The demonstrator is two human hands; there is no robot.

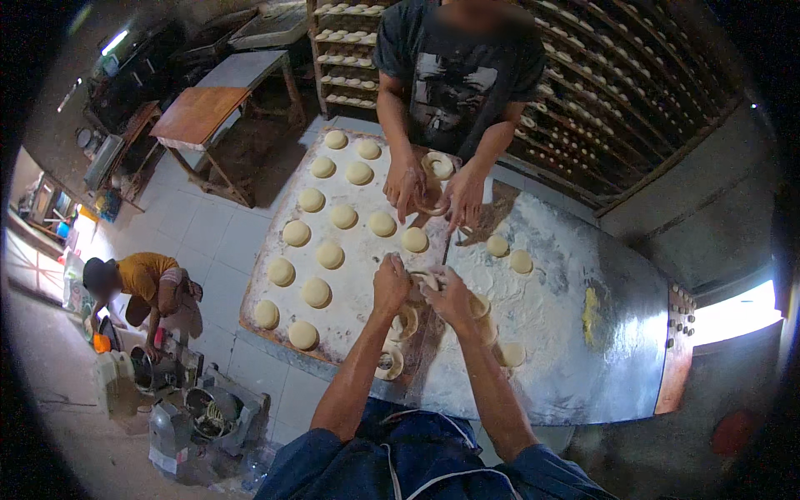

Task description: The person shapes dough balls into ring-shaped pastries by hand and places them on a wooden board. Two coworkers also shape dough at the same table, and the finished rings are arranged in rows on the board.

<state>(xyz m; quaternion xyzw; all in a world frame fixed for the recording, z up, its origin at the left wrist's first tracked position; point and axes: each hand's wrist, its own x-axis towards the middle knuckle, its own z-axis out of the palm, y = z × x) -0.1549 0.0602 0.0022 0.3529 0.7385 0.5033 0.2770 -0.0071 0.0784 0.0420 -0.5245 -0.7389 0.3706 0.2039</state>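
My left hand (392, 283) and my right hand (445, 292) pinch a strip of pale dough (425, 280) between them, near the seam of a floured wooden board (267, 242) and a floured metal table top (617, 333). Below them lie dough rings (390, 362) and flattened dough pieces (511, 355). Several round dough pieces (329, 255) are spread over the board, and two more (521, 261) sit on the metal. Across the table, a co-worker's hands (462, 196) handle another dough ring (432, 208), with a further ring (438, 165) behind them.
A person in yellow (146, 279) crouches at floor-standing mixers (208, 412) on the left. Behind are a wooden-topped table (200, 112) and shelves of dough (342, 58). A co-worker (446, 83) stands opposite me; more racks (633, 100) are at upper right.
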